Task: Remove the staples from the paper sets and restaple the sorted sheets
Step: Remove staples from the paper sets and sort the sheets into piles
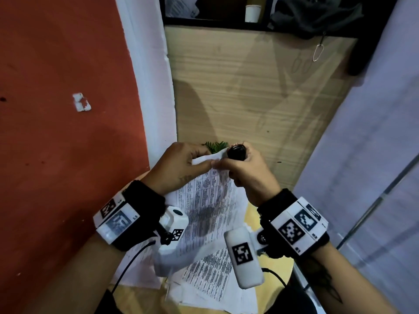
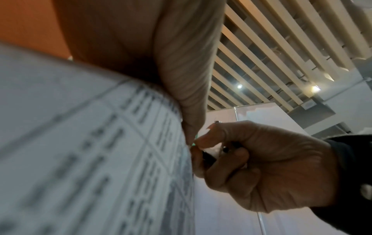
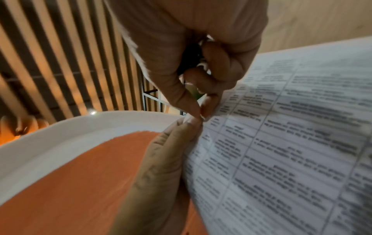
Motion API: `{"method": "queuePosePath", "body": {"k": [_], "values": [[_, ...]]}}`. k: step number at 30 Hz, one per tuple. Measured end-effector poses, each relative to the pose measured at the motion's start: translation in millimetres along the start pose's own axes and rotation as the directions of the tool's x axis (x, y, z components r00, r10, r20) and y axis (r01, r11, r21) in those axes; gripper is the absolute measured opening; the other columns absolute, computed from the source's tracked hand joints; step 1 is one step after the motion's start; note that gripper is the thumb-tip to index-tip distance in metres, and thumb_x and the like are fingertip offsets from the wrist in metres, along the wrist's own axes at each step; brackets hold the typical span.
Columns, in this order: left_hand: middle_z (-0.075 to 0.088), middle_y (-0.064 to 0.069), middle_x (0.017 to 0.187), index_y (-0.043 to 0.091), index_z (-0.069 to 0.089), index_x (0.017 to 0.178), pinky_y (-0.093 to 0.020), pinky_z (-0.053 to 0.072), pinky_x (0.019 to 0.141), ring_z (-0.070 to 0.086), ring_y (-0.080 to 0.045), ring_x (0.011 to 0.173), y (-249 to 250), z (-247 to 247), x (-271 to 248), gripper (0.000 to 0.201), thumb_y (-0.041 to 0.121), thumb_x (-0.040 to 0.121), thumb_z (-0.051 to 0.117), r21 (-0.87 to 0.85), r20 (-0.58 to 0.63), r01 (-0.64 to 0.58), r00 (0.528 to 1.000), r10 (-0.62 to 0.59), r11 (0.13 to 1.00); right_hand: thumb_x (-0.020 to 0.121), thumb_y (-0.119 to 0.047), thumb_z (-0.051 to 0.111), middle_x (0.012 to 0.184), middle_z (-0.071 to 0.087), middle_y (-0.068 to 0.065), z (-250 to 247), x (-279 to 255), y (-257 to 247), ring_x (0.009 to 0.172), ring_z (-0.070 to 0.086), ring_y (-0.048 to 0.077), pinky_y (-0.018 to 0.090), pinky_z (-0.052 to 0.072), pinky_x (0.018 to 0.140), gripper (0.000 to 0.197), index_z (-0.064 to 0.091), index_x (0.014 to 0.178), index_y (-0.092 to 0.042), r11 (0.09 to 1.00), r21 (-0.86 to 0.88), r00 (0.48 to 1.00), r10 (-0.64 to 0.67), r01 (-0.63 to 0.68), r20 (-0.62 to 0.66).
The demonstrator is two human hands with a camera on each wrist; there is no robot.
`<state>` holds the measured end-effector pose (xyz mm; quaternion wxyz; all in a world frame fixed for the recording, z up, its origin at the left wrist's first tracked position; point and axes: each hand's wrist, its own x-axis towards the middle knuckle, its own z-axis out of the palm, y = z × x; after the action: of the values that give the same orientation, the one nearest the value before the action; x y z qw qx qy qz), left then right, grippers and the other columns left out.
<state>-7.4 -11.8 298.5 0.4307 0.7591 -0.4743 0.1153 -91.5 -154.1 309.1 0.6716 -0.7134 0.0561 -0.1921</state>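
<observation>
Pinching the printed sheets' [image 1: 204, 207] top corner, both hands meet, left hand [image 1: 179, 166] and right hand [image 1: 247, 171].

1. This is looking like an office or a similar indoor workplace, seen from a small yellow table [image 1: 280, 270] that is carrying loose printed sheets [image 1: 205, 284] of tabulated text.
2. A wood-grain cabinet panel [image 1: 249, 87] is standing behind the table, with a black-framed shelf [image 1: 256, 27] above it holding a white paper cup [image 1: 252, 13], more papers and a dark garment [image 1: 315, 17].
3. An orange-red wall [image 1: 63, 98] with a white edge is rising at the left; a pale partition panel [image 1: 371, 143] is closing off the right.
4. Overhead, a slatted ceiling [image 2: 281, 52] with small spotlights [image 2: 239, 86] is showing in the wrist views.
</observation>
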Motion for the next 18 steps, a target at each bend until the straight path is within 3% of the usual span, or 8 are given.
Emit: {"method": "queuePosePath", "body": {"k": [4, 8, 11, 14, 16, 18], "values": [[0.06, 0.01, 0.068, 0.015, 0.07, 0.08, -0.033, 0.043, 0.064, 0.057, -0.011, 0.068, -5.1, 1.5, -1.1, 0.038, 0.048, 0.078, 0.052, 0.053, -0.003, -0.019, 1.0, 0.019, 0.998, 0.077, 0.007, 0.059, 0.066, 0.048, 0.009, -0.5, 0.8, 4.2, 0.032, 0.028, 0.003, 0.011, 0.015, 0.034, 0.031, 0.045, 0.062, -0.017, 0.98, 0.08, 0.983, 0.178, -0.181, 0.047], [0.058, 0.014, 0.066, 0.015, 0.07, 0.078, -0.03, 0.042, 0.065, 0.056, -0.006, 0.067, -5.0, 2.7, -2.3, 0.042, 0.052, 0.078, 0.05, 0.05, 0.001, -0.004, 1.0, 0.004, 0.999, 0.075, 0.01, 0.06, 0.055, 0.042, 0.0, 2.6, 2.4, 8.7, 0.032, 0.027, 0.004, 0.011, 0.015, 0.035, 0.037, 0.041, 0.059, -0.019, 0.968, 0.12, 0.976, 0.217, -0.22, 0.032], [0.056, 0.015, 0.062, 0.014, 0.068, 0.073, -0.025, 0.036, 0.06, 0.051, -0.005, 0.063, -6.5, 4.8, -3.0, 0.045, 0.053, 0.078, 0.047, 0.034, -0.008, 0.028, 1.0, -0.028, 0.999, 0.07, 0.006, 0.066, 0.05, 0.043, -0.009, 14.6, 2.5, 17.2, 0.04, 0.037, 0.005, 0.017, 0.028, 0.035, 0.037, 0.041, 0.065, -0.02, 0.994, 0.087, 0.99, 0.081, -0.072, -0.113], [0.054, 0.004, 0.06, 0.011, 0.065, 0.07, -0.031, 0.036, 0.058, 0.048, -0.009, 0.058, -12.3, 6.0, -3.6, 0.046, 0.052, 0.078, 0.046, 0.068, -0.022, 0.064, 0.998, -0.063, 0.996, 0.056, -0.022, 0.067, 0.066, 0.054, -0.01, 24.4, -0.2, 28.2, 0.064, 0.053, 0.016, 0.036, 0.048, 0.062, 0.029, 0.049, 0.073, -0.037, 0.995, -0.04, 0.949, -0.1, 0.092, -0.3], [0.058, -0.003, 0.062, 0.009, 0.064, 0.071, -0.034, 0.039, 0.059, 0.053, -0.016, 0.06, -16.9, 3.9, -4.6, 0.051, 0.055, 0.077, 0.044, 0.092, -0.033, 0.09, 0.996, -0.087, 0.992, 0.058, -0.025, 0.061, 0.07, 0.053, -0.01, 23.2, -1.0, 33.3, 0.068, 0.051, 0.017, 0.04, 0.045, 0.068, 0.027, 0.046, 0.076, -0.038, 0.981, -0.123, 0.919, -0.184, 0.15, -0.349], [0.066, -0.005, 0.07, 0.009, 0.068, 0.075, -0.031, 0.04, 0.061, 0.058, -0.017, 0.067, -21.1, -0.1, -5.9, 0.053, 0.056, 0.076, 0.045, 0.106, -0.046, 0.109, 0.993, -0.104, 0.988, 0.063, -0.016, 0.062, 0.07, 0.05, -0.009, 15.3, 1.8, 40.6, 0.065, 0.046, 0.014, 0.035, 0.04, 0.065, 0.027, 0.044, 0.078, -0.03, 0.971, -0.168, 0.898, -0.221, 0.168, -0.381]]}}
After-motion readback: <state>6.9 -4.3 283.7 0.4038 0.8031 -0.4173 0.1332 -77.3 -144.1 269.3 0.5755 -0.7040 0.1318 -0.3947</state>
